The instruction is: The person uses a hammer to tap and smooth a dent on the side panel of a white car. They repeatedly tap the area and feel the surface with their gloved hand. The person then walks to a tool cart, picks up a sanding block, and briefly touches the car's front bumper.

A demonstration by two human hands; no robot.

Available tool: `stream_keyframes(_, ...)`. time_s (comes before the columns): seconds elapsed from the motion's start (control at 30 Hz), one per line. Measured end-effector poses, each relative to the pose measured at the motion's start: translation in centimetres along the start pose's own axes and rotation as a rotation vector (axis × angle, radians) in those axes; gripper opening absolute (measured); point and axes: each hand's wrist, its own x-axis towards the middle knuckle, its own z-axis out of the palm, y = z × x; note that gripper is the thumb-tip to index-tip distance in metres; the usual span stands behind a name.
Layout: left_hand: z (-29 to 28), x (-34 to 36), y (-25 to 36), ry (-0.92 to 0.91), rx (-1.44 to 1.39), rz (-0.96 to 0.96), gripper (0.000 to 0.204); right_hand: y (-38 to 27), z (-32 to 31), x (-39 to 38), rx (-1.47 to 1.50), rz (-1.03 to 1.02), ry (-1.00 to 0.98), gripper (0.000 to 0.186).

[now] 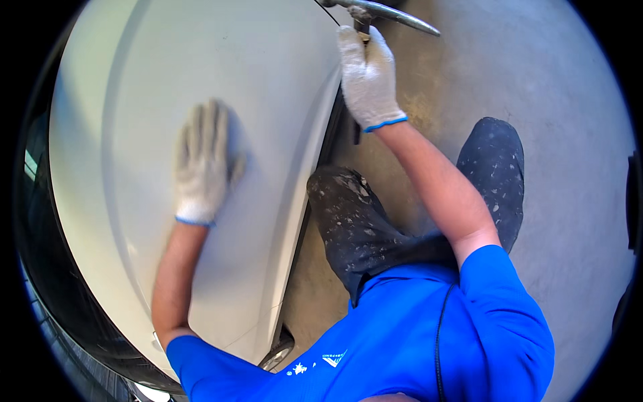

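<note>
My left hand [204, 161], in a white knit glove with a blue cuff, lies with its fingers stretched out over the white car side panel [268, 80]; its outline is a little blurred. A hammer [405, 17] with a long, pointed metal head is gripped in my right hand [370, 84], gloved the same way. The hammer is raised beside the panel's right edge, its head at the top of the view and apart from the hand's knuckles. Below the glove the end of its dark handle shows. Part of the handle is hidden by the palm.
Dark car glass [67, 281] curves along the left. A wheel [280, 350] shows low beside the panel. My knees in paint-spotted dark trousers [348, 214] are close to the panel's edge. Grey concrete floor [569, 167] stretches to the right, with dark objects at the far right rim.
</note>
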Motion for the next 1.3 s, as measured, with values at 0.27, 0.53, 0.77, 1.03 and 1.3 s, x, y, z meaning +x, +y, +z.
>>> stream_keyframes(0.27, 2.4, 18.4, 1.6, -0.045, 0.308, 0.029, 0.086, 8.5, -4.8, -2.3, -0.309, 0.471, -0.181, 0.038)
stream_keyframes(0.53, 5.5, 6.9, 0.5, -0.132, 0.062, 0.100, 0.089, 10.0, -5.7, -1.2, -0.054, 0.758, -0.135, 0.028)
stream_keyframes(0.77, 5.2, 3.6, 0.3, -0.197, -0.041, 0.132, 0.094, 10.1, -6.2, -0.8, -0.056, 0.788, -0.101, 0.028)
stream_keyframes(1.03, 11.8, 14.9, 4.6, -0.095, -0.011, 0.159, 0.098, 10.1, -5.0, -2.8, -0.044, 0.915, -0.172, 0.028)
stream_keyframes(1.3, 11.8, 6.3, 5.1, -0.206, -0.081, 0.286, 0.096, 11.5, -4.9, -2.9, 0.010, 0.976, -0.148, 0.025)
